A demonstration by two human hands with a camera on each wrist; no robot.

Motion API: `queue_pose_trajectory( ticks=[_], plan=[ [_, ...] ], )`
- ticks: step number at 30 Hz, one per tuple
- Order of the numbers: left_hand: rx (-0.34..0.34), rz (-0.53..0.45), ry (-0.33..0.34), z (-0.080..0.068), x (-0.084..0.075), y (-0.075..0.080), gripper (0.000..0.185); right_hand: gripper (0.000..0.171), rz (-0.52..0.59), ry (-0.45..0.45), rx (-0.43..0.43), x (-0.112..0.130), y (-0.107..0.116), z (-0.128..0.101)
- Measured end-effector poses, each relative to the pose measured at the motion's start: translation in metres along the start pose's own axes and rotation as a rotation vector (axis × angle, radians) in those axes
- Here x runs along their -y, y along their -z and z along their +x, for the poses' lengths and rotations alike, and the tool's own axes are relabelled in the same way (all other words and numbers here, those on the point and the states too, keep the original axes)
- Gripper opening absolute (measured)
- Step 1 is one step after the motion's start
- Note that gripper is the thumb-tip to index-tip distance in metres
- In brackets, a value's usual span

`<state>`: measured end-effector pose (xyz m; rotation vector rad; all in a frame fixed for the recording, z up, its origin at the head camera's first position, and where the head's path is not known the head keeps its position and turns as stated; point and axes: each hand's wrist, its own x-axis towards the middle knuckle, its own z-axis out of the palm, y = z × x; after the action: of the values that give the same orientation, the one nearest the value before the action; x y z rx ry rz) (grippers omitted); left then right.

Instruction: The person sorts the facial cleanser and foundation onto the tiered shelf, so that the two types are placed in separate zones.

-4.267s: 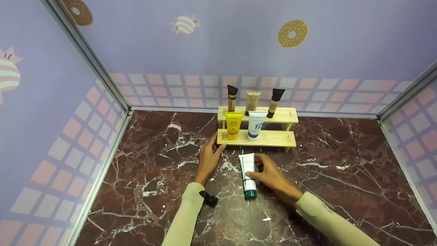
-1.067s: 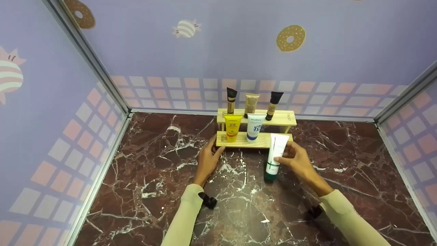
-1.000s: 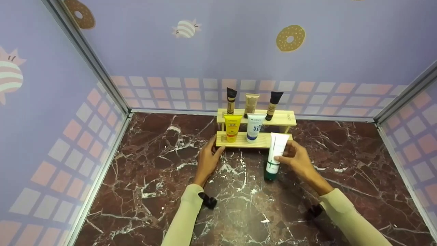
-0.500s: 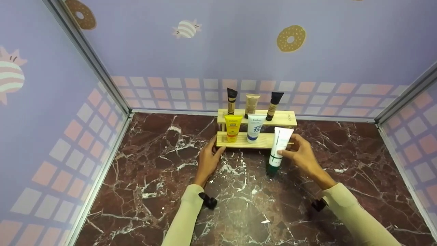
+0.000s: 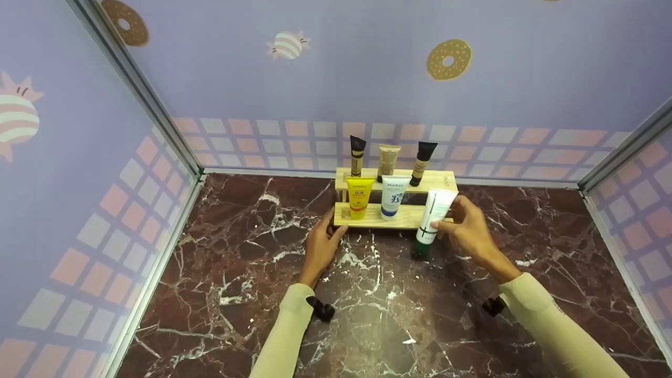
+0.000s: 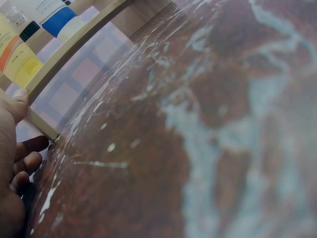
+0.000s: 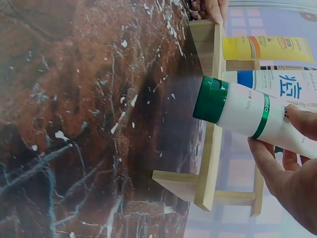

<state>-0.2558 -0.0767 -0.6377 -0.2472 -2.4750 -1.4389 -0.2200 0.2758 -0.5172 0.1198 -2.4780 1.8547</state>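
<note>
My right hand (image 5: 470, 231) pinches a white squeeze tube (image 5: 437, 212) with a green cap (image 7: 210, 99) between thumb and fingers. The tube leans, cap downward, in front of the right end of a two-tier wooden display rack (image 5: 415, 216). At the rack's left end, my left hand (image 5: 319, 247) grips the lower shelf's corner, its thumb (image 6: 20, 99) on the shelf edge and its fingers by the leg. On the lower shelf, a yellow tube (image 5: 359, 198) and a white tube with a blue cap (image 5: 394, 198) stand upright.
The upper tier holds a slim black-and-gold tube (image 5: 357, 156), a beige tube (image 5: 388, 161) and a black-topped tube (image 5: 423, 161). Behind the rack rises a patterned lilac wall (image 5: 315, 79). Dark red marble-look tabletop (image 5: 236, 252) spreads around and in front of the rack.
My right hand has brought the white tube from the tabletop rightward, then up toward the lower shelf's right end, tilting it. My left hand has stayed at the rack's left corner.
</note>
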Motion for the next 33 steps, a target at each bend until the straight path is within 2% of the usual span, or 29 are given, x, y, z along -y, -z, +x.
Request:
queue_pose_trajectory(
  ticks=[7, 16, 23, 33],
  plan=[
    [-0.002, -0.001, -0.006, 0.001, 0.000, -0.001, 0.063, 0.058, 0.037, 0.016, -0.010, 0.003, 0.002, 0.008],
    [-0.005, -0.002, -0.013, 0.000, 0.000, 0.000, 0.063, 0.060, -0.070, 0.061, -0.043, 0.010, 0.003, 0.016],
    [0.010, -0.031, 0.002, -0.001, -0.001, 0.001, 0.066, 0.057, -0.023, 0.068, -0.055, 0.015, 0.001, 0.026],
    [-0.013, -0.002, -0.014, -0.002, -0.001, 0.001, 0.064, 0.058, -0.031, 0.070, -0.071, 0.014, 0.002, 0.037]
  ],
)
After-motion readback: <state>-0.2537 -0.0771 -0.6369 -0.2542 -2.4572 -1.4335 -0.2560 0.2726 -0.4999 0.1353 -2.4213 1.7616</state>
